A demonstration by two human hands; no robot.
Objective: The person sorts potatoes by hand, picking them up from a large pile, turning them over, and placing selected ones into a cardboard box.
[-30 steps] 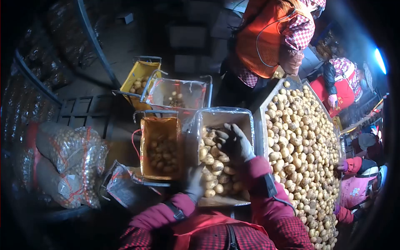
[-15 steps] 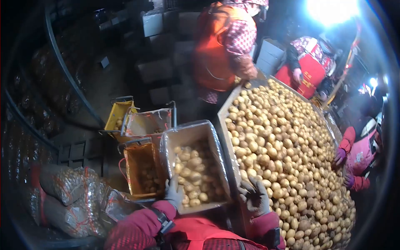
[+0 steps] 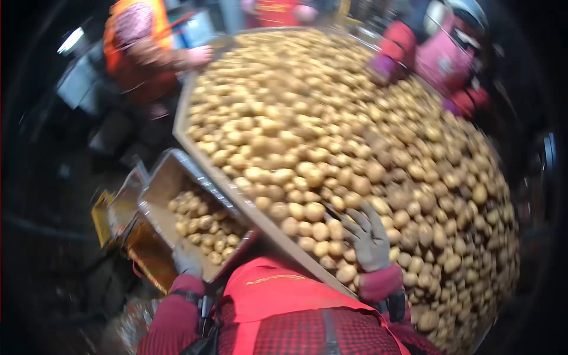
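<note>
My right hand (image 3: 371,239), in a grey glove, rests over the big heap of potatoes (image 3: 331,148) with its fingers spread and nothing seen in them. At the near left, my left hand (image 3: 187,261), gloved too, is at the near side of the plastic-lined box (image 3: 228,204). Its fingers are blurred, so their grip cannot be made out. Inside that box lies a pile of potatoes (image 3: 204,228).
The table's raised edge (image 3: 204,155) runs between box and heap. An orange crate (image 3: 151,248) and a yellow crate (image 3: 102,219) stand at the left. Co-workers in orange (image 3: 142,50), red (image 3: 277,13) and pink (image 3: 444,62) stand around the heap.
The view has swung right, so the heap fills more of it and the boxes sit farther left. My right hand has moved from the table's edge onto the potatoes.
</note>
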